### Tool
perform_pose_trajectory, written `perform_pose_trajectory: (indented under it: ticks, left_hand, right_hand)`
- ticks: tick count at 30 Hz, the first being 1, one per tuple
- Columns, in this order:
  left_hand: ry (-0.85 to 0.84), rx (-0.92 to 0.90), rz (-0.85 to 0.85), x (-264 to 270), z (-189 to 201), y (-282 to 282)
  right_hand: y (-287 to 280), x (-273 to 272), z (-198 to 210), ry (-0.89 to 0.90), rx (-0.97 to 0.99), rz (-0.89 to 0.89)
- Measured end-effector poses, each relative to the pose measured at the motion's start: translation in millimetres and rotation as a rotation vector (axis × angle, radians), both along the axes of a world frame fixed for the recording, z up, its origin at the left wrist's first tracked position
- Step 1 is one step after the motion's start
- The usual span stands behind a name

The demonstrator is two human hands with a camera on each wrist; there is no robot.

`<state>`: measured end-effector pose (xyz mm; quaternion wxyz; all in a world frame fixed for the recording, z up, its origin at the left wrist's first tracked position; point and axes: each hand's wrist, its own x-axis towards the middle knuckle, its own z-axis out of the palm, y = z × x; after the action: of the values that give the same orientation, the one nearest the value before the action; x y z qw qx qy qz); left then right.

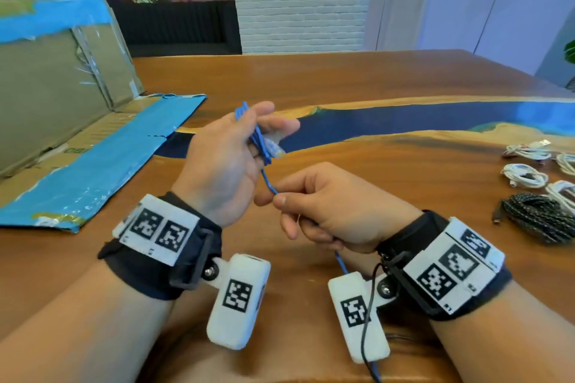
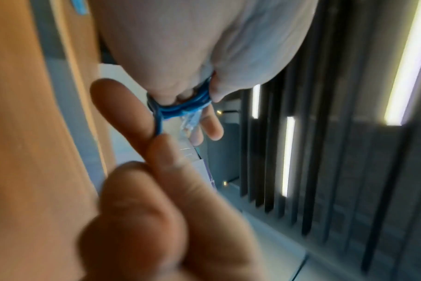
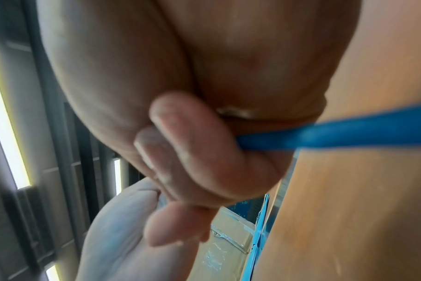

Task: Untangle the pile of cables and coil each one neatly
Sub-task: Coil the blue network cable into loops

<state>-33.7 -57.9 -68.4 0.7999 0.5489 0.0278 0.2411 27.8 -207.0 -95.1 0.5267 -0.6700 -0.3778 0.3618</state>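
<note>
A: From the head camera, we see our left hand (image 1: 224,162) above the wooden table (image 1: 357,81), fingers wrapped around a small bundle of blue cable (image 1: 258,140). Our right hand (image 1: 329,208) pinches the strand trailing below it.

B: At the left wrist, we see the blue loops (image 2: 180,108) hugging the fingers, a clear plug (image 2: 190,119) dangling.

A: At the right wrist, curled fingers (image 3: 192,144) clamp the blue cable (image 3: 349,133).

B: Coiled white cables (image 1: 525,176) and a black one (image 1: 535,218) lie at the table's right.

Probably an office or a meeting room.
A big wooden table (image 1: 357,78) with blue resin inlay, white brick wall (image 1: 298,0), slatted ceiling lights (image 2: 289,155).
</note>
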Motion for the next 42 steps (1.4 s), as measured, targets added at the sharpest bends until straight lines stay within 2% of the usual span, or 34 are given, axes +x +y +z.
perform_pose_trajectory:
  ticks: [3,5,7,9,14,17,23,26,30,34,37,39,42]
  left_hand:
    - [0.128,0.392,0.092,-1,-5,-7]
    - [0.234,0.583,0.079,-1,-6,-5]
    - [0.310,0.684,-0.001,-4,-4,0]
    - [0.330,0.692,-0.121,-7,-2,3]
    - [0.366,0.555,-0.379,-13,1,2]
    - [0.302,0.448,-0.396,-14,0,-3]
    - [0.142,-0.099,-0.410,-11,8,-3]
    - [0.059,-0.229,-0.443,-11,7,-5]
    - [-0.063,-0.289,-0.287,-6,7,-5]
    - [-0.080,-0.120,-0.043,1,3,3]
    - [0.000,0.081,0.083,3,-2,6]
    - [0.123,0.272,0.112,2,-4,7]
    - [0.289,0.593,0.050,-2,-4,3]
  right_hand:
    - [-5,1,7,-0.034,-0.011,0.029]
    - [-11,3,13,0.038,0.063,0.000]
    - [-18,9,19,0.176,0.182,-0.026]
    - [-23,16,23,0.253,0.271,-0.066]
    - [-19,27,17,0.096,0.337,-0.297]
    - [-20,34,17,0.057,0.387,-0.405]
    - [-18,34,9,0.122,0.343,-0.331]
    - [-13,27,4,0.081,0.255,-0.304]
    - [-5,14,-2,0.041,0.165,-0.226]
    - [-8,6,3,-0.043,0.066,-0.085]
    - [-11,1,9,-0.106,0.043,0.001]
    - [-11,0,13,-0.174,0.075,-0.037]
    - [-14,5,18,-0.242,0.166,-0.119]
